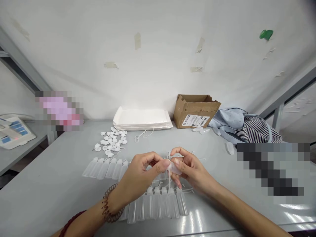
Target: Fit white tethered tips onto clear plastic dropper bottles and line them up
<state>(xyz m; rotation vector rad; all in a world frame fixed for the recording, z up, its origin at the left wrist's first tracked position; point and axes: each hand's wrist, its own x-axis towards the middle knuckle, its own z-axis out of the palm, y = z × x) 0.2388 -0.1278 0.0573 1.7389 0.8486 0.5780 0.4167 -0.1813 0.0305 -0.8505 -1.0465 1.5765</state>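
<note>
A small translucent plastic bottle is held between my two hands above the table. My right hand is closed round its body, the thumb on top. With thumb and fingers pinched, my left hand grips its neck end; the fingertips hide whether a cap sits there. From that end a thin white strap hangs down. Below my hands lies a row of similar bottles with white tops and straps. Another row lies to the left, partly hidden by my left hand and forearm.
Loose white caps are heaped at the back left. Behind my hands lie a stack of white sheets, a pair of scissors and an open cardboard box. A blue bag with striped cloth lies at the right.
</note>
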